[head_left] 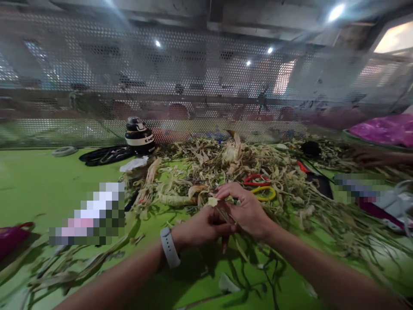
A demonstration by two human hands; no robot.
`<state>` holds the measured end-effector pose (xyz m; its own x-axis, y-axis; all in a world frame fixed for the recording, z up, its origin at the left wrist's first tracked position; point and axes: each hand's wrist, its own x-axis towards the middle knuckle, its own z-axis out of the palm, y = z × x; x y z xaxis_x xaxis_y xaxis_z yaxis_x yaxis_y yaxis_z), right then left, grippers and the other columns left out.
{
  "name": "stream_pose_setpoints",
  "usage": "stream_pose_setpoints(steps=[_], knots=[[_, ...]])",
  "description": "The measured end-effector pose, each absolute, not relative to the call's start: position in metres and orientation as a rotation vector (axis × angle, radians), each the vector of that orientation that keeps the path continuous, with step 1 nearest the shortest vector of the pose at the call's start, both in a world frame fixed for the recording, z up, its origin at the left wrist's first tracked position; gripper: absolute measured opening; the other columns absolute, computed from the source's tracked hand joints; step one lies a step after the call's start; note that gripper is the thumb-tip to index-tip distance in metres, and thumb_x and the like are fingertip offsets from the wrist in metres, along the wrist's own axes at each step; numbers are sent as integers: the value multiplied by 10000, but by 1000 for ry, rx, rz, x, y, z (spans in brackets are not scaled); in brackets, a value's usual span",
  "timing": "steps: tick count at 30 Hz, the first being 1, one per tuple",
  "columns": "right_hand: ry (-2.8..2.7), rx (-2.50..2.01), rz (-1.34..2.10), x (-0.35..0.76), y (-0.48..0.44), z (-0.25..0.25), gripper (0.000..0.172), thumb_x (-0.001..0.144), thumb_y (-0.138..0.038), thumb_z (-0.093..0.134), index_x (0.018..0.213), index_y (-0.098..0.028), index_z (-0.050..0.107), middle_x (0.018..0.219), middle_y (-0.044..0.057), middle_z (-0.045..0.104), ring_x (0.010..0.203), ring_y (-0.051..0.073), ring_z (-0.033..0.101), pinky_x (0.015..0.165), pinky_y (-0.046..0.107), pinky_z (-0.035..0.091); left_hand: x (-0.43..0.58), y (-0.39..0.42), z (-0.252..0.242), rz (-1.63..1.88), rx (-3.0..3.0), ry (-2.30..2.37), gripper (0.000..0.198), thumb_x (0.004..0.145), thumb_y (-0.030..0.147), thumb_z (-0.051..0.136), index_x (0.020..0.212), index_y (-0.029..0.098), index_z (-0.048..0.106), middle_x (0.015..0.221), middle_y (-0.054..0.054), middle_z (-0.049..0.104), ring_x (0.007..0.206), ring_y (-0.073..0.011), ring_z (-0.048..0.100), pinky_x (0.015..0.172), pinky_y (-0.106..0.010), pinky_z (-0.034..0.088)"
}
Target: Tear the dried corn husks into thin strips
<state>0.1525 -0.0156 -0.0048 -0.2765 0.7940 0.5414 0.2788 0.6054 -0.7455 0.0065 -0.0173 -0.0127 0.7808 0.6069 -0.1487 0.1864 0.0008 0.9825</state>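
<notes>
Both my hands meet just above the green table [38,181], in front of a big heap of dried husks and leaves [226,168]. My left hand [200,226], with a white band on its wrist, is closed on a bundle of pale dry husk strips [222,211]. My right hand [247,209] curls over the same bundle from the right, fingers pinched on the strips near a small pale tip. Loose strips hang down below the hands.
Red and yellow scissor handles [261,187] lie in the heap behind my hands. A black-and-white bottle [139,135] and black straps stand at the back left. A perforated metal screen [206,86] closes the far side. Another person's hand [371,157] rests at the right.
</notes>
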Motion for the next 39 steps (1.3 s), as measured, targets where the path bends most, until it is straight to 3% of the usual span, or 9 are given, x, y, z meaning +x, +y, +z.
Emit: stream_pose_setpoints(steps=[5, 8, 15, 20, 23, 25, 29, 34, 39], knots=[[-1958, -980, 616, 160, -12, 7, 125, 822, -281, 549, 787, -194, 632, 809, 36, 637, 774, 156, 581, 713, 278, 442, 3, -13, -13, 367, 1501, 666, 440, 751, 541, 543, 668, 117, 631, 527, -3, 574, 463, -74, 422, 477, -207, 303], [-2115, -1069, 426, 173, -5, 19, 253, 858, -351, 496, 721, -180, 624, 721, 38, 625, 703, 151, 555, 671, 275, 406, 2, -10, -11, 487, 1395, 715, 445, 772, 532, 523, 717, 114, 662, 511, -4, 571, 476, -80, 419, 489, -213, 297], [-2307, -941, -38, 183, 4, 19, 340, 879, -374, 467, 615, -181, 559, 715, 45, 580, 741, 167, 478, 755, 333, 335, 1, -5, -7, 690, 1359, 752, 396, 718, 510, 606, 651, 120, 611, 493, 23, 527, 464, -66, 401, 489, -203, 294], [-2250, -931, -109, 182, 7, 13, 267, 864, -321, 509, 636, -191, 560, 719, 34, 569, 751, 172, 478, 780, 347, 351, 1, -5, -11, 656, 1360, 772, 410, 707, 517, 613, 611, 119, 609, 471, 16, 540, 470, -76, 422, 505, -212, 313], [-2046, -952, -181, 184, 2, 20, 119, 844, -267, 540, 760, -205, 596, 816, 58, 595, 856, 201, 511, 809, 364, 371, 2, -4, -12, 789, 1197, 776, 350, 740, 464, 610, 813, 125, 653, 605, -16, 639, 547, -100, 501, 535, -215, 340], [-1872, -936, -220, 184, -6, 24, 57, 836, -221, 540, 828, -208, 595, 848, 67, 602, 873, 207, 524, 786, 356, 392, 2, -4, -11, 914, 1102, 710, 333, 787, 418, 571, 954, 138, 640, 811, -60, 697, 738, -145, 583, 632, -231, 391], [-1963, -948, -37, 171, -19, 20, 114, 834, -210, 520, 751, -183, 594, 702, 35, 596, 701, 161, 538, 663, 281, 420, 7, -6, -6, 1116, 954, 553, 306, 842, 342, 506, 1044, 141, 618, 1027, -93, 678, 1039, -209, 560, 878, -300, 398], [-2096, -1006, 506, 148, -20, -2, 117, 804, -231, 542, 827, -173, 640, 910, 62, 643, 877, 178, 564, 793, 280, 434, 13, -18, -2, 1185, 884, 595, 317, 794, 323, 581, 1072, 173, 610, 1019, -77, 686, 1005, -226, 597, 920, -346, 419], [-2018, -1012, 841, 146, -16, -5, 188, 826, -242, 492, 696, -151, 593, 719, 7, 585, 702, 129, 519, 647, 216, 424, 9, -15, 1, 1202, 1033, 773, 279, 748, 330, 628, 969, 162, 659, 924, -63, 707, 943, -219, 622, 867, -310, 450]])
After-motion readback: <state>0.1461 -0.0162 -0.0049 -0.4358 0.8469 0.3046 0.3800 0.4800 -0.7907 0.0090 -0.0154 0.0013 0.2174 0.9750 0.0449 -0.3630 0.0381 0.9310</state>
